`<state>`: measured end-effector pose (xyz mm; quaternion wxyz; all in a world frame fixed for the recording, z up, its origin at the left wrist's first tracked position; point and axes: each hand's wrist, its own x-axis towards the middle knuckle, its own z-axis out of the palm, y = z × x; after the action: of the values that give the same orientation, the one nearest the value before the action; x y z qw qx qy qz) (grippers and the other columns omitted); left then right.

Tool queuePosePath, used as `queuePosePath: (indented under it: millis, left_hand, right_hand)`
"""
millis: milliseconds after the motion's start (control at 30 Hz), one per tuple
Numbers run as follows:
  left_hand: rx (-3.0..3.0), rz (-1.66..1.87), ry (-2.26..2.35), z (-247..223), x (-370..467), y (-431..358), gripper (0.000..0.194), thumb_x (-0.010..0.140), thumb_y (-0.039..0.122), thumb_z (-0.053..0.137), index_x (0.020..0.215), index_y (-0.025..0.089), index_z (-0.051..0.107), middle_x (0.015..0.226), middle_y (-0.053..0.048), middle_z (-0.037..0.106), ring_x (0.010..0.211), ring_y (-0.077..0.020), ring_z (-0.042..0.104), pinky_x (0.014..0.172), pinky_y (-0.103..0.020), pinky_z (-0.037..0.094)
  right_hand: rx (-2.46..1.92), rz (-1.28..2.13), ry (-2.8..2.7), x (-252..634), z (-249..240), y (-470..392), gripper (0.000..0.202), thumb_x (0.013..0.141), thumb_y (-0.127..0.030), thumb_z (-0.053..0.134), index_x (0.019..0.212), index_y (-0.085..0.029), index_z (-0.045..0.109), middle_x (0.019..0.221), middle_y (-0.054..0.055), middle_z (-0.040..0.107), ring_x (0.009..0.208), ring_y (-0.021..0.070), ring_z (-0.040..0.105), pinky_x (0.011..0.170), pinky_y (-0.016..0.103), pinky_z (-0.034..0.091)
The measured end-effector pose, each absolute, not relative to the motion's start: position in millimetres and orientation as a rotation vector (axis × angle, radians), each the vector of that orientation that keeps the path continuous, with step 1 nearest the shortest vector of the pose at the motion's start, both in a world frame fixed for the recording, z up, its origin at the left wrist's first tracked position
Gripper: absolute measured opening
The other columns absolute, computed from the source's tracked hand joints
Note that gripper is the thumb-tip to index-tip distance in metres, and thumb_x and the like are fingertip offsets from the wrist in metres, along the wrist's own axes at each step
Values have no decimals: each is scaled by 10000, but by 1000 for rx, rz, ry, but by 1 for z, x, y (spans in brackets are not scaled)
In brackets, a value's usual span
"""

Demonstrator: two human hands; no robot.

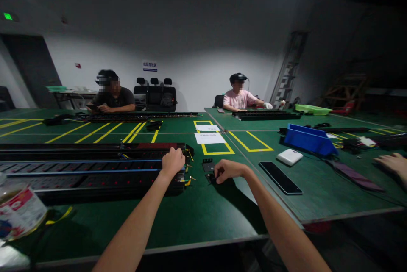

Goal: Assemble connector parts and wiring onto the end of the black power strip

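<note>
My left hand (pixel 173 162) is closed and rests at the right end of a long black rail assembly (pixel 95 174) with blue strips. Whatever its fingers hold, if anything, is hidden. Yellow-green wires (pixel 190 180) stick out from the assembly's end, just below that hand. My right hand (pixel 224 171) has its fingers pinched on a small black part (pixel 211 178) lying on the green table (pixel 178 225). Just behind it lies a black bracket (pixel 208 164) with small holes.
Right of my right hand lie a phone (pixel 280 177), a white box (pixel 289 157) and a blue bin (pixel 310 140). Another person's hand (pixel 392 164) rests at the right edge. A labelled container (pixel 22 212) stands front left. Two people sit across the table.
</note>
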<state>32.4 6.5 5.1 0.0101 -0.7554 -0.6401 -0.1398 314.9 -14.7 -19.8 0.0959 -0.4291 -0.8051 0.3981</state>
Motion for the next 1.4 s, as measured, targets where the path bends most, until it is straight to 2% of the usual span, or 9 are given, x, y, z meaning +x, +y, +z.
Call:
queuePosePath:
  millis: [267, 467, 533, 633, 733, 833, 900, 1067, 1400]
  left_hand:
    - [-2385, -442, -1988, 5, 32, 7, 329, 947, 294, 377, 1079, 198, 663, 1089, -135, 615, 943, -282, 692, 798, -399, 538]
    - [-2380, -435, -1988, 5, 32, 7, 325, 946, 299, 380, 1076, 198, 660, 1088, -131, 611, 942, -280, 693, 796, -396, 539]
    - [-2383, -440, -1983, 5, 32, 8, 325, 946, 299, 377, 1069, 199, 660, 1081, -129, 612, 937, -283, 694, 793, -402, 540]
    - [-2388, -460, -1972, 4, 32, 9, 326, 948, 305, 371, 1056, 198, 659, 1067, -125, 613, 916, -279, 696, 780, -399, 541]
    - [-2385, -470, -1972, 3, 32, 10, 325, 949, 305, 368, 1049, 196, 657, 1065, -126, 612, 908, -269, 696, 773, -384, 540]
    - [-2384, -470, -1967, 3, 32, 9, 317, 946, 299, 373, 1041, 197, 657, 1062, -123, 613, 911, -270, 697, 777, -386, 540]
    - [-2375, -462, -1967, 2, 32, 9, 307, 939, 296, 386, 1043, 201, 658, 1061, -122, 615, 922, -281, 698, 786, -397, 541]
    - [-2347, -455, -1972, 1, 32, 9, 302, 933, 293, 398, 1053, 200, 659, 1057, -125, 617, 951, -295, 696, 805, -406, 540]
    - [-2368, -436, -1978, 3, 33, 9, 319, 941, 299, 381, 1063, 200, 658, 1074, -129, 617, 943, -285, 695, 793, -394, 541]
  right_hand:
    - [-1304, 1118, -2357, 315, -23, -12, 276, 658, -383, 795, 807, -161, 725, 704, -16, 639, 636, 129, 534, 591, 236, 380]
    - [-1330, 1017, -2334, 319, -20, -14, 488, 611, -447, 862, 981, -172, 704, 767, -23, 581, 659, 125, 509, 577, 233, 375]
    - [-1327, 949, -2296, 319, -21, -15, 584, 611, -480, 869, 1080, -182, 689, 875, 8, 612, 750, 157, 560, 648, 257, 440]
    - [-1273, 833, -2174, 317, -24, -15, 775, 636, -541, 852, 1295, -209, 616, 1201, 93, 617, 1070, 260, 594, 909, 369, 491]
    - [-1259, 816, -2160, 314, -27, -14, 997, 618, -583, 855, 1477, -248, 478, 1517, 130, 430, 1377, 343, 417, 1139, 476, 349]
    - [-1301, 906, -2281, 313, -30, -13, 1194, 523, -575, 905, 1547, -258, 380, 1625, 135, 268, 1466, 377, 295, 1208, 506, 242]
    - [-1310, 894, -2331, 314, -33, -11, 1237, 494, -554, 923, 1555, -243, 368, 1627, 148, 257, 1470, 381, 289, 1216, 506, 230]
    - [-1242, 751, -2313, 314, -37, -9, 1151, 514, -504, 926, 1517, -224, 435, 1511, 158, 438, 1393, 367, 413, 1188, 509, 290]
    - [-1341, 680, -2197, 313, -38, -9, 1079, 522, -545, 912, 1468, -220, 508, 1384, 142, 512, 1279, 343, 509, 1121, 489, 382]
